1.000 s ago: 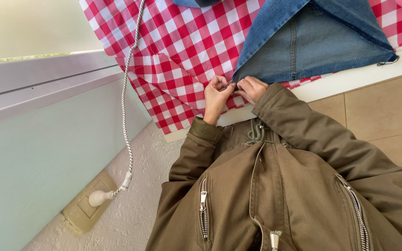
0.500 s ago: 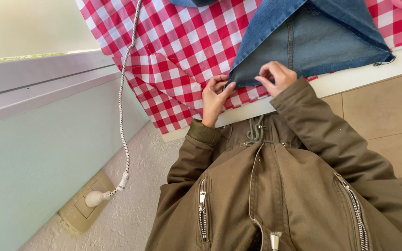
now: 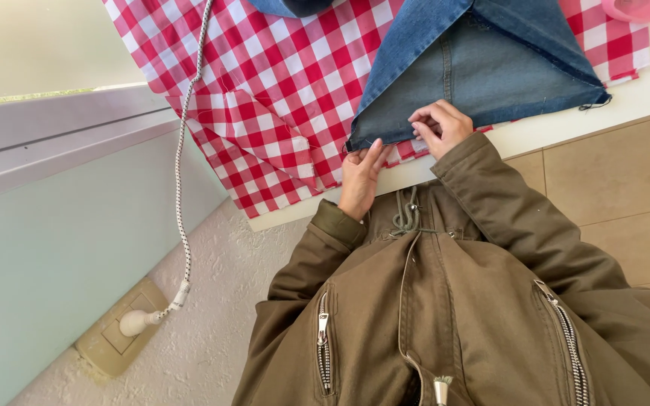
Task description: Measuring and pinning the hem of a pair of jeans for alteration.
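Pinching denim hem [image 3: 385, 134] (both hands)

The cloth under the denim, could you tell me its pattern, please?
Red-and-white checks on the cloth, head view.

Person wears olive-brown jacket [image 3: 460, 316], fabric matte and slightly creased; long sleeves, left sleeve ends in ribbed cuff [image 3: 338, 222] of same colour; two slanted chest pockets with silver metal zips [image 3: 324, 342]; grey-green drawstring cord [image 3: 406, 214] hangs at collar; front zip with silver puller [image 3: 441, 391] at bottom; both hands bare.
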